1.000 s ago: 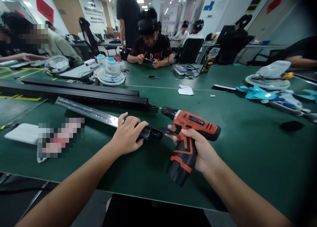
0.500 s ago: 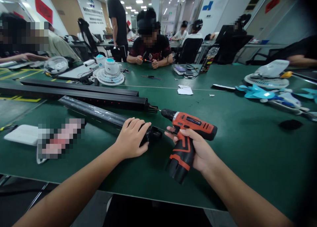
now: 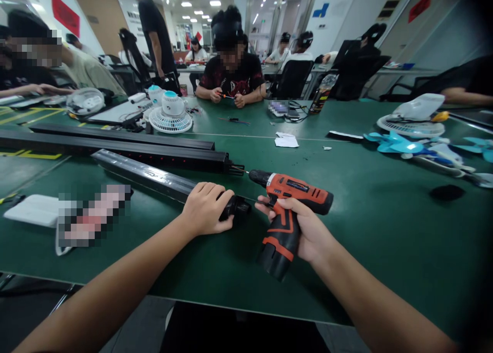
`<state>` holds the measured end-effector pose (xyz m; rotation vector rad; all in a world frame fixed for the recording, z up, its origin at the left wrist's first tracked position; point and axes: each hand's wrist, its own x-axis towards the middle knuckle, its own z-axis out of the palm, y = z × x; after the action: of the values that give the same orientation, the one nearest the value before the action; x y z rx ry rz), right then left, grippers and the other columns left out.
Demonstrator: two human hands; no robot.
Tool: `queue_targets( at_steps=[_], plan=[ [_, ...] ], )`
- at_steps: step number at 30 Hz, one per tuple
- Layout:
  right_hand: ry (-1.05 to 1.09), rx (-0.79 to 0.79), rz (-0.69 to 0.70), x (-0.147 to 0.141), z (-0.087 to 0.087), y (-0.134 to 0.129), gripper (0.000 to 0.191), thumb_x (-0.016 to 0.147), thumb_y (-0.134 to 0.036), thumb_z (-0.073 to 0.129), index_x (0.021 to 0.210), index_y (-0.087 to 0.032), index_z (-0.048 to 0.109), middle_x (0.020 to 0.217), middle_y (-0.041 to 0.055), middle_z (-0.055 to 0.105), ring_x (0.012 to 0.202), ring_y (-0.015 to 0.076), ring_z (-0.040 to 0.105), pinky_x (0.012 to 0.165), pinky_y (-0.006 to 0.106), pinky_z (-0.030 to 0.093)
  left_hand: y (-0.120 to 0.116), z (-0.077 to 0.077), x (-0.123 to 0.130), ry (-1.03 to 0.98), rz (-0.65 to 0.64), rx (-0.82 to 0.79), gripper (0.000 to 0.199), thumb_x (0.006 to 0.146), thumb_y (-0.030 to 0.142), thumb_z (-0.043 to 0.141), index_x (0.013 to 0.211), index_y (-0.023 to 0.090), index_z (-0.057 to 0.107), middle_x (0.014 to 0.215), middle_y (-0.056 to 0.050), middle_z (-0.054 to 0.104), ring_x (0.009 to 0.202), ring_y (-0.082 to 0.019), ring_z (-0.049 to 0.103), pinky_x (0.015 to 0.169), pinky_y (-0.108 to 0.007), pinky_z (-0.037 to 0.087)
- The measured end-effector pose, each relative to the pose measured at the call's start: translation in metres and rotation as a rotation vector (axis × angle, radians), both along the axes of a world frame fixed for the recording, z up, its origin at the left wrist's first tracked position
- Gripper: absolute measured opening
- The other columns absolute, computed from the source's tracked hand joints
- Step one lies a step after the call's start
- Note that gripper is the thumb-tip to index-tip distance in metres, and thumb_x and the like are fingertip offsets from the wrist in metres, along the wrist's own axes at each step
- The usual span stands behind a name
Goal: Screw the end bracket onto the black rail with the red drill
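Observation:
My right hand (image 3: pixel 311 230) holds an orange and black cordless drill (image 3: pixel 295 191) by its handle, with some fingertips stretched out past the trigger side. The drill lies sideways in the hand, its chuck pointing left. Its thin bit ends close to the open end of a long black bar (image 3: pixel 185 158). My left hand (image 3: pixel 208 207) is wrapped over the right end of a shorter black bar (image 3: pixel 154 176) with a shiny top face. A dark end piece (image 3: pixel 242 206) sticks out beyond the left fingers. Part of this bar is hidden under the palm.
Another black bar (image 3: pixel 123 136) lies behind. White fan parts (image 3: pixel 170 119) stand at the back left; blue fan blades (image 3: pixel 398 142) lie at the right. A white paper scrap (image 3: pixel 286 140), a bottle (image 3: pixel 322 94) and a white flat item (image 3: pixel 33 210) are on the green table (image 3: pixel 377 240). A person sits opposite.
Both hands and the drill stay almost where they were. The view has shifted slightly. In the background, a standing person has moved left.

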<state>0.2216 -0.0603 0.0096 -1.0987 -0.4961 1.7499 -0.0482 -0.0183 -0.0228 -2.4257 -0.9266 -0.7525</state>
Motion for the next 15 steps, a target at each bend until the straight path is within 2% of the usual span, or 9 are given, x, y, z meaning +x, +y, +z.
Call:
queue_targets(
  at_steps=[7, 15],
  plan=[
    [-0.011, 0.038, -0.011, -0.002, 0.003, -0.004, 0.041, 0.077, -0.029, 0.095, 0.116, -0.021, 0.086, 0.107, 0.0110, 0.092, 0.084, 0.0259, 0.082, 0.072, 0.035, 0.066, -0.001, 0.014, -0.002, 0.027, -0.029, 0.073, 0.036, 0.086, 0.036, 0.067, 0.110, 0.014, 0.080, 0.098, -0.012, 0.082, 0.085, -0.032, 0.075, 0.078, -0.046, 0.059],
    [-0.026, 0.027, -0.022, -0.003, 0.006, -0.007, 0.033, 0.077, -0.025, 0.093, 0.108, -0.016, 0.087, 0.109, 0.0159, 0.092, 0.094, 0.0297, 0.088, 0.080, 0.035, 0.073, 0.001, 0.017, -0.006, 0.050, -0.063, 0.109, 0.037, 0.091, 0.042, 0.069, 0.114, 0.014, 0.079, 0.096, -0.011, 0.081, 0.082, -0.031, 0.075, 0.076, -0.045, 0.057]
  ],
)
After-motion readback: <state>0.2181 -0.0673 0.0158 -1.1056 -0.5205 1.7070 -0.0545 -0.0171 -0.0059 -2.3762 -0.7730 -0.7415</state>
